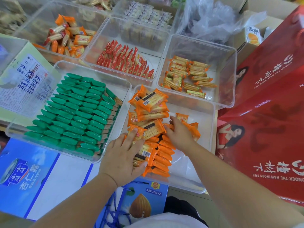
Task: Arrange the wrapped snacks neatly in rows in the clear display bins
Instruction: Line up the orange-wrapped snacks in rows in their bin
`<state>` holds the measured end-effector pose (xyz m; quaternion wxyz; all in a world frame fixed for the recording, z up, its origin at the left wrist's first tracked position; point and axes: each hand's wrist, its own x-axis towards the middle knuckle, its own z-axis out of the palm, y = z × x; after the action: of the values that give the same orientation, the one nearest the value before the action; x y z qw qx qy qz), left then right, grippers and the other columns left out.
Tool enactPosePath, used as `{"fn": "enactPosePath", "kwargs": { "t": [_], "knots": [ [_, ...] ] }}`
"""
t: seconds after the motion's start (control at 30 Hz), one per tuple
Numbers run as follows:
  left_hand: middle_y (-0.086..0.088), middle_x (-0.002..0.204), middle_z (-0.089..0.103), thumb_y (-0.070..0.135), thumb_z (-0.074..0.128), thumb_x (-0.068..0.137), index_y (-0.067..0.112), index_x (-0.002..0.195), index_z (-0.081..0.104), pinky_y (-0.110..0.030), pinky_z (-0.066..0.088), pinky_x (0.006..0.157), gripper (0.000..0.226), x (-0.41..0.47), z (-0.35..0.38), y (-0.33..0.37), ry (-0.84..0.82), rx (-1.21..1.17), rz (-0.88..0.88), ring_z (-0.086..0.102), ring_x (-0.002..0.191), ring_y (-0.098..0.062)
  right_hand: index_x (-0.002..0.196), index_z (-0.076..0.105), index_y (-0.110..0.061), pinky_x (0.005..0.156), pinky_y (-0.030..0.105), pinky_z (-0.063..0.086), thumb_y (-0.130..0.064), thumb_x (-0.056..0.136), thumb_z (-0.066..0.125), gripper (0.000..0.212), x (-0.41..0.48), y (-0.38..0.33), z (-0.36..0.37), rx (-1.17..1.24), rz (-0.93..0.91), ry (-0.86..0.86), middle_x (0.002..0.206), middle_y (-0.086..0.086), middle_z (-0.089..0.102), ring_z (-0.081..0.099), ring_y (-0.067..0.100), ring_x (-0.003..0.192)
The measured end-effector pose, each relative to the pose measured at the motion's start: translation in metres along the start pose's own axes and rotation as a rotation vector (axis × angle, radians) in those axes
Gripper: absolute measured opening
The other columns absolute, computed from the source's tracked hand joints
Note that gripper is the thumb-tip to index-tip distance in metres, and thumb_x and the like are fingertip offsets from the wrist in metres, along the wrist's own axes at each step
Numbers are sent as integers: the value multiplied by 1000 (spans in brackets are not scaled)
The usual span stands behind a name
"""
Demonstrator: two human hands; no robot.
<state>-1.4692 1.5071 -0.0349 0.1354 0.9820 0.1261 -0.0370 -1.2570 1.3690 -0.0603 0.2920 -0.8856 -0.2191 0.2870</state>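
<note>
At nine o'clock a clear bin (126, 89) holds green packs (74, 112) stood on edge in tight rows that fill nearly all of it. Under its near corner, at seven o'clock, lies a blue carton (24, 175).

Just right of it, at the centre, the near bin (212, 122) holds orange cracker packs (153, 102): a loose heap at its far end, a stack of packs on edge along its left side, and bare floor on its right.

The left hand (122, 159) lies at six o'clock on the near stack, palm down, fingers spread wide. The index fingertip presses the top of one flat pack (148, 130); the thumb hooks under the edge of another with a barcode (144, 153). It presses and steadies rather than closing round anything.

The right hand (180, 134), slightly right of centre, reaches in from five o'clock. Its fingers are loosely curled over a few orange packs (194, 130) at the stack's right edge, touching them; whether it truly has hold of one I cannot tell, as the palm hides the contact.

Toward twelve o'clock a bin holds red packs (125, 61) in leaning rows. At two o'clock another holds gold-and-orange packs (189, 76), jumbled. Red gift boxes (271, 79) fill the three o'clock side.
</note>
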Motion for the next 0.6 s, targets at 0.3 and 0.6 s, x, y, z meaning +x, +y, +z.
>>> {"fn": "enactPosePath", "kwargs": {
  "t": [0.3, 0.6],
  "knots": [
    [-7, 161, 35, 66, 45, 86, 26, 141, 54, -53, 46, 95, 69, -1, 2, -1, -3, -12, -3, 48, 131, -38, 146, 46, -29, 111, 49, 39, -33, 104, 44, 41, -24, 8, 8, 242, 179, 140, 150, 5, 43, 42, 24, 135],
    [-7, 161, 34, 66, 45, 87, 26, 141, 54, -53, 45, 96, 68, -1, 2, -2, 0, -17, -1, 47, 131, -38, 151, 34, -34, 108, 50, 42, -50, 104, 34, 50, -21, -8, 18, 435, 367, 88, 151, 3, 45, 44, 29, 134]
  ]
}}
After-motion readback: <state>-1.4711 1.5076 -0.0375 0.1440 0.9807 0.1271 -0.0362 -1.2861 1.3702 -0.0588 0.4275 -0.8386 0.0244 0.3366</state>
